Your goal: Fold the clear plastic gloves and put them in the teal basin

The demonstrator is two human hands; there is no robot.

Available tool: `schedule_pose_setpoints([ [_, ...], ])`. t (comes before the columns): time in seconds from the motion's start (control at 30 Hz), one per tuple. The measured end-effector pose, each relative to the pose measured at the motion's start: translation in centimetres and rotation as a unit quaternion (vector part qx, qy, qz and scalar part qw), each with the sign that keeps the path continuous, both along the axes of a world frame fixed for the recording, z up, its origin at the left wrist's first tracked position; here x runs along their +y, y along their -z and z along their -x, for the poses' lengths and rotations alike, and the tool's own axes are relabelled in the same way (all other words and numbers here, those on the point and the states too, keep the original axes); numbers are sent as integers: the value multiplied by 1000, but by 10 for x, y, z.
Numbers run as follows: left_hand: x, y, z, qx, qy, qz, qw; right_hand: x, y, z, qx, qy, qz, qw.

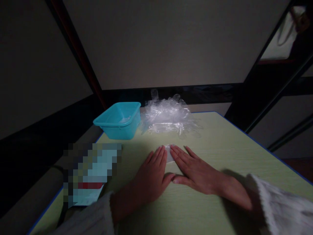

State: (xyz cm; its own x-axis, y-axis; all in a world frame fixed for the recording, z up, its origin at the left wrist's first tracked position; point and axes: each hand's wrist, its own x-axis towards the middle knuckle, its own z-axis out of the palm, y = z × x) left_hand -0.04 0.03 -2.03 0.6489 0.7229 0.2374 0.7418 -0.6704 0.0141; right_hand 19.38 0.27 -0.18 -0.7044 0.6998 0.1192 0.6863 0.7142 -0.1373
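Both hands lie flat on the table, fingers stretched forward and thumbs nearly meeting. Under the fingertips of my left hand [155, 176] and my right hand [192, 168] is a small whitish, filmy piece [168, 155]. It shows only in the gap between the hands, so its full shape is hidden. Just beyond the fingertips rests a loose heap of see-through plastic disposable gloves [168, 114], some with finger shapes sticking out. To its left stands a turquoise plastic basket [119, 129] with something pale inside.
A device with a lit, pixelated screen [95, 169] lies at the left edge, near my left sleeve. The pale yellow-green table [220, 140] has a blue edge. A large panel [171, 42] rises behind it. A white bag [281, 39] shows at the upper right.
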Motion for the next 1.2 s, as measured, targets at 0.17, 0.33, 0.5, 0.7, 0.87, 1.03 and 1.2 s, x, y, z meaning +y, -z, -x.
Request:
schedule_pose_setpoints([
  [0.17, -2, -9, 4, 16, -7, 29, 999, -1, -1, -3, -7, 3, -1, 1000],
  [0.33, -3, -10, 4, 19, -38, 52, 998, -2, -5, -1, -21, 13, 7, 1000],
  [0.5, 1, -5, 2, -41, -41, 27, 998, -1, -10, 2, 4, 21, -47, 999],
  [0.7, 5, -9, 1, -57, -22, 39, 997, 10, -17, 1, 33, -10, -112, 993],
  [0.87, 4, -10, 1, -53, -16, 34, 998, 17, -12, 1, 45, -46, -163, 985],
  [1.03, 4, -11, 0, -45, -20, 37, 998, 20, -11, 1, 43, -66, -190, 979],
  [1.2, 5, -11, 0, -56, -20, 28, 998, 23, -9, -1, 84, -49, -171, 980],
])
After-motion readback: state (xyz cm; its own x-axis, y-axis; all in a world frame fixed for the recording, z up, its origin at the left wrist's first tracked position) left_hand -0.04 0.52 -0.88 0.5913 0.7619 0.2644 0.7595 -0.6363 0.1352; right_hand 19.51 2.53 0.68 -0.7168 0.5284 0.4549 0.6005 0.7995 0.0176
